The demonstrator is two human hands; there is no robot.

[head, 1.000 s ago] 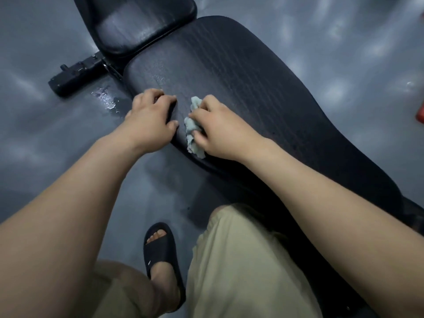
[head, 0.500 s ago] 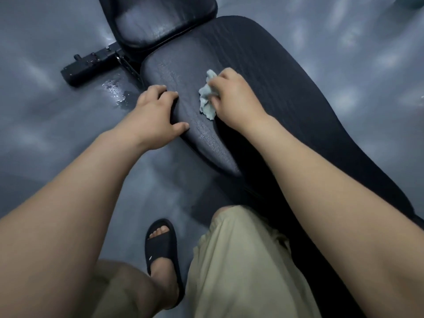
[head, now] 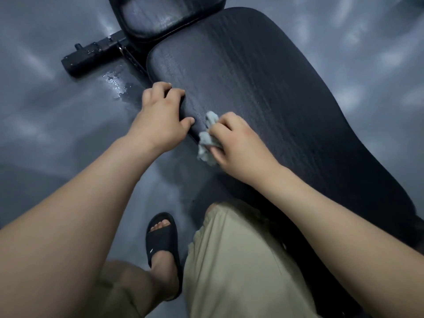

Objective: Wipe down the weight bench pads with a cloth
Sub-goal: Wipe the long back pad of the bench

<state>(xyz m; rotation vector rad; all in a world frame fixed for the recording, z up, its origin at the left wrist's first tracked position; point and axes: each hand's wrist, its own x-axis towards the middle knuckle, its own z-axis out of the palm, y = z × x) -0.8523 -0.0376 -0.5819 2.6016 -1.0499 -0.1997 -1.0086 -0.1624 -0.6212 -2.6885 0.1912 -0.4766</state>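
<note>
Here, mid-frame, the right hand (head: 238,143) clamps curled fingers on a pale crumpled cloth (head: 206,143) against the long black pad (head: 263,76); the left hand (head: 164,113) curls over the pad's edge.

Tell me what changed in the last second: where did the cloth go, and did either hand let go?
The right hand, gripping the bunched cloth, swept up the long pad away from the person, then drew back to the pad's near edge, beside the thumb of the left hand. Nothing was let go. The left hand still grips the pad's edge.
</note>
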